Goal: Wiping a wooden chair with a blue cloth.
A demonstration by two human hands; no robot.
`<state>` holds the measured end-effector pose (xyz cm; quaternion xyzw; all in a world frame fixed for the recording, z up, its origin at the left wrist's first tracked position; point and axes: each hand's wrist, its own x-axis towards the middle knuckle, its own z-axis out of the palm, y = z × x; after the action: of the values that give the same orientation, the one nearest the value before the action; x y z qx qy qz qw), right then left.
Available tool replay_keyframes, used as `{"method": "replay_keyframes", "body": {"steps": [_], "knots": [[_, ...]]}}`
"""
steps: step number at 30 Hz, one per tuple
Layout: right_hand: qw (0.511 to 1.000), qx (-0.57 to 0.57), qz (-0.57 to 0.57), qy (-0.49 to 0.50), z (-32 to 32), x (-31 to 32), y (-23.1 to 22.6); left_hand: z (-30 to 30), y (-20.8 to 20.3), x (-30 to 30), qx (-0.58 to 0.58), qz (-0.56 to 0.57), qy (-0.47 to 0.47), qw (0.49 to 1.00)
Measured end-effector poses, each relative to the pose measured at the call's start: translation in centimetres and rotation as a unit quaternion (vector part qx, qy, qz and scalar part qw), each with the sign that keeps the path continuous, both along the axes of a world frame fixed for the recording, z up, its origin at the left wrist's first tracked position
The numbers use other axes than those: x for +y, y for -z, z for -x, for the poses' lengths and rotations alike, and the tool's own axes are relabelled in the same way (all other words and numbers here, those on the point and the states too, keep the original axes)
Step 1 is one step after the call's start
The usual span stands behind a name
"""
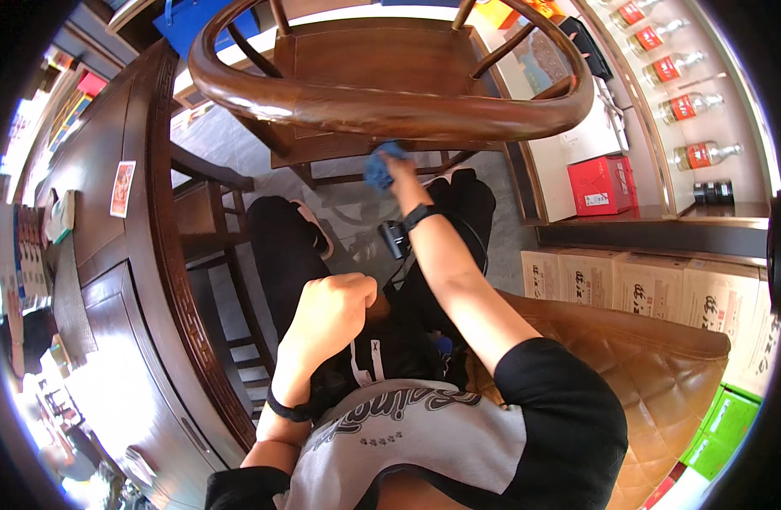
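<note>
A blue cloth [378,167] is bunched in my right hand [399,168], whose fingers are closed round it. That arm is stretched forward, and the cloth is against or just below the back edge of a dark wooden chair [424,115] with a curved, polished top rail. Whether the cloth touches the wood, I cannot tell. Over my lap, my left hand [335,313] is curled into a loose fist, and nothing shows in it. A black device [394,239] is strapped at my right wrist; a dark band [288,411] circles the left one.
A big dark wooden table [152,246] stands to my left with a stool [199,217] by it. On the right are shelves with glass bottles [690,106], a red box [600,185] and stacked cartons [650,285]. A brown quilted seat [637,374] is beside me.
</note>
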<state>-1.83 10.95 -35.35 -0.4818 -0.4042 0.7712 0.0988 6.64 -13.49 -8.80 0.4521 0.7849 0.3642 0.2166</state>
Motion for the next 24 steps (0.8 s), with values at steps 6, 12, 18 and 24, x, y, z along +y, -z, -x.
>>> {"method": "replay_keyframes", "body": {"steps": [6, 12, 18, 24], "knots": [[0.977, 0.048, 0.093, -0.188, -2.1, -5.8, -2.9, 1.1, 2.6, -0.8, -0.012, 0.035, -0.128, 0.991], [0.953, 0.252, 0.137, -0.103, -11.6, -4.6, -14.6, 2.3, 6.4, 1.3, -0.144, -0.11, -0.195, 0.964], [0.926, 0.361, 0.073, -0.079, -16.8, -6.3, -21.8, 1.2, 6.1, 4.6, -0.397, -0.167, -0.029, 0.902], [0.813, 0.521, -0.184, -0.183, -17.2, -4.8, -20.9, 0.9, 4.3, 4.5, -0.324, -0.184, -0.048, 0.927]]}}
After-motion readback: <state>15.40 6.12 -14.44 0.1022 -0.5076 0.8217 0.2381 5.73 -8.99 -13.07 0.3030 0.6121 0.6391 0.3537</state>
